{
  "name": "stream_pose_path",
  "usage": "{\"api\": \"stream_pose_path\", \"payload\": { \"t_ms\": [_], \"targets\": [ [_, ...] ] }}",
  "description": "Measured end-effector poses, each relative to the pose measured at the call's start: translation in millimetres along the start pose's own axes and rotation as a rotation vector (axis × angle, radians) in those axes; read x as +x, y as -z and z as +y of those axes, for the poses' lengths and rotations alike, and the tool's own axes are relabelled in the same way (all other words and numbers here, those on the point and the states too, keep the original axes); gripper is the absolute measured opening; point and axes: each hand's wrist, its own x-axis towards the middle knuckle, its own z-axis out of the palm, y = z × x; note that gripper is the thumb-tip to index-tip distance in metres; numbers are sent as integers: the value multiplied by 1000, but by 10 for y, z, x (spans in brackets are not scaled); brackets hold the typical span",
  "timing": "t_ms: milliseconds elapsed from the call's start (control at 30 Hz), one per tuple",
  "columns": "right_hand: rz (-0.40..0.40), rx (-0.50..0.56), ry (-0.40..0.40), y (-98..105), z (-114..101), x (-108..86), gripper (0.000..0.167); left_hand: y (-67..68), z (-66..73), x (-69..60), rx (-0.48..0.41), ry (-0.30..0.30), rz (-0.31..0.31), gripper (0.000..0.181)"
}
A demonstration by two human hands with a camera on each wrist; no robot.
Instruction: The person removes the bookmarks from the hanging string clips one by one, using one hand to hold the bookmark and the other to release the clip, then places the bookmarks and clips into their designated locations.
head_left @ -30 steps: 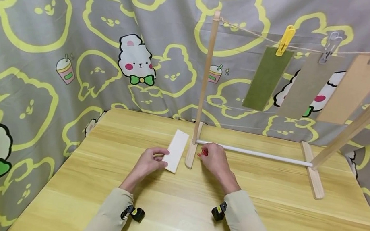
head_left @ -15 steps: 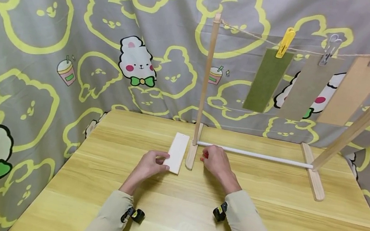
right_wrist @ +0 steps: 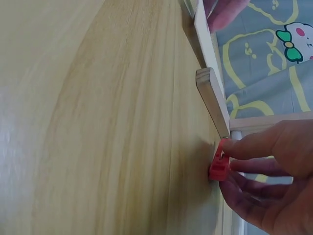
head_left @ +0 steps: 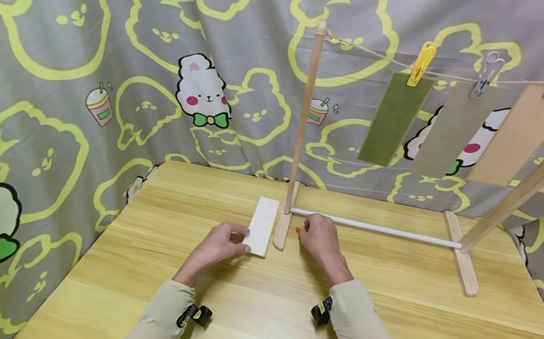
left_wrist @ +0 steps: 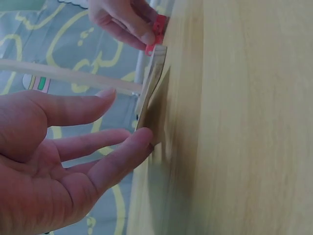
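A thin white card [head_left: 261,225] lies beside the left foot of the wooden rack, nearly parallel to it. My left hand [head_left: 223,243] is at its left edge. The left wrist view shows the thumb raised apart and a fingertip touching the card's edge, with a shadow beneath. On the foot's other side, my right hand [head_left: 320,237] pinches a red clothespin [right_wrist: 220,164] between thumb and fingers, low over the table. It is mostly hidden in the head view.
A wooden rack post [head_left: 304,121] holds a string with a green strip [head_left: 395,121], a grey strip [head_left: 453,131] and a tan strip [head_left: 523,136], each hung by a clip. A white rod [head_left: 381,229] joins the rack's feet. A patterned curtain [head_left: 251,34] stands behind the table.
The white card has shifted slightly right and turned more in line with the rack's foot. My left hand has followed it. The right hand has barely moved, still holding the clothespin.
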Motion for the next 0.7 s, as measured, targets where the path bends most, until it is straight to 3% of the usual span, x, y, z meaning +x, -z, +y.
{"api": "stream_pose_path", "payload": {
  "t_ms": [100,267,533,700],
  "targets": [
    [14,2,-53,1,-23,-3,46,6,6,-8,3,-2,-3,44],
    [57,-33,-65,-13,-41,2,52,3,-4,-13,7,-17,-9,44],
    [101,-28,-68,-24,-32,-22,21,21,-22,-17,1,-51,-9,40],
    [94,-2,-66,22,-50,-50,29,56,-35,-15,10,-78,-10,39]
  ]
}}
